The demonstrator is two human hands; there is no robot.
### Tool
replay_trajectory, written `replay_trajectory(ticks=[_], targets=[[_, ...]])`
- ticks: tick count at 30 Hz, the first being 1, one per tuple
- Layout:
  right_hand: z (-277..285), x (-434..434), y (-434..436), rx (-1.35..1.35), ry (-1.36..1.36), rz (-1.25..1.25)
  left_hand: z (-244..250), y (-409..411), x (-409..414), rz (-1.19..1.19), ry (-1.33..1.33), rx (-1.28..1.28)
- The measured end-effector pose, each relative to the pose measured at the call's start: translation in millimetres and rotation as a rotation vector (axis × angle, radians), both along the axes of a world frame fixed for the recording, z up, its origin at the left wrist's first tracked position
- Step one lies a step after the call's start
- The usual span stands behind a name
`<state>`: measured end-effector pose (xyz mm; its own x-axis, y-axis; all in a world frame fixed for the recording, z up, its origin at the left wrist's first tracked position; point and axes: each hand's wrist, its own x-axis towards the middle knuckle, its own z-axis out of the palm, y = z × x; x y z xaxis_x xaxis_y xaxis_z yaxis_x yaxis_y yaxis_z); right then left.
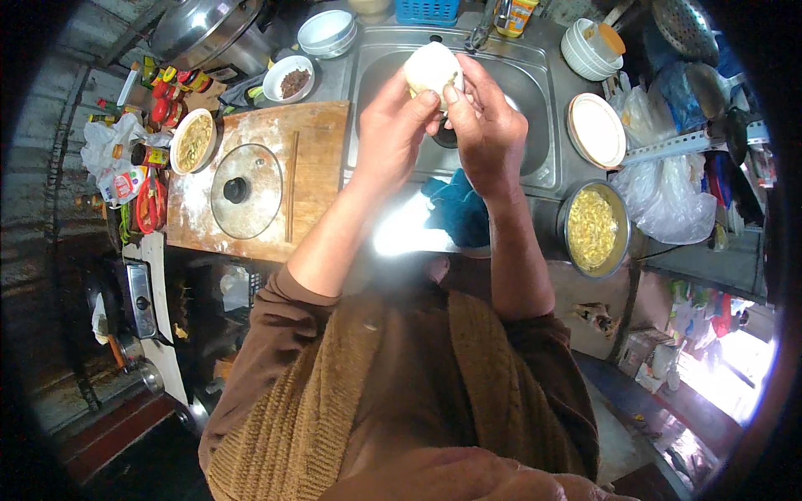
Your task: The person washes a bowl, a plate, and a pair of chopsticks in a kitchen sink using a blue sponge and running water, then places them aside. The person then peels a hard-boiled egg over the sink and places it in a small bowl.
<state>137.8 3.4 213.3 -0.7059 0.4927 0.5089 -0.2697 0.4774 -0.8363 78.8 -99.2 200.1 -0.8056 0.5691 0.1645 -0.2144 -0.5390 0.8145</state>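
Over the steel sink (532, 144) both hands are raised together around a pale, whitish filled piece of dough (432, 67). My left hand (401, 119) supports it from the left, thumb on its lower edge. From the right, my right hand (489, 119) grips the same edge between thumb and fingers. The thumbs lie close together at a fold, and a bit of yellowish filling seems to show there. Fingertips behind the dough are partly hidden. To the right of the sink stands a metal bowl of yellow shredded food (591, 230).
Left of the sink, a floured wooden board (319, 169) bears a glass lid (247, 191) and chopsticks (292, 186). A bowl of filling (193, 141) sits at its left edge. Behind are a bowl of dark food (288, 79) and the faucet (481, 34). A teal cloth (460, 210) lies at the counter's front.
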Motion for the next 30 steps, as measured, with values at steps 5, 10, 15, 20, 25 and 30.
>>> replay_trajectory(ticks=[5,10,15,20,25,30], targets=[[1.9,2.2,-1.1,0.216,0.033,-0.023,-0.7,0.6,2.9,0.054,0.037,0.013],[-0.1,0.7,-0.9,0.304,0.067,-0.09,-1.8,3.2,4.5,0.047,0.009,0.02],[-1.1,-4.2,8.1,0.59,0.148,-0.134,-0.5,1.3,4.2,0.039,0.001,-0.034],[-0.5,1.7,7.3,0.362,0.027,-0.023,-3.4,2.8,3.4,0.065,0.0,-0.13],[0.0,0.1,8.1,0.413,0.011,-0.037,-3.3,7.6,5.6,0.073,-0.007,-0.104],[-0.8,-3.6,9.4,0.543,0.07,-0.081,-8.1,4.6,2.5,0.087,-0.045,-0.18]])
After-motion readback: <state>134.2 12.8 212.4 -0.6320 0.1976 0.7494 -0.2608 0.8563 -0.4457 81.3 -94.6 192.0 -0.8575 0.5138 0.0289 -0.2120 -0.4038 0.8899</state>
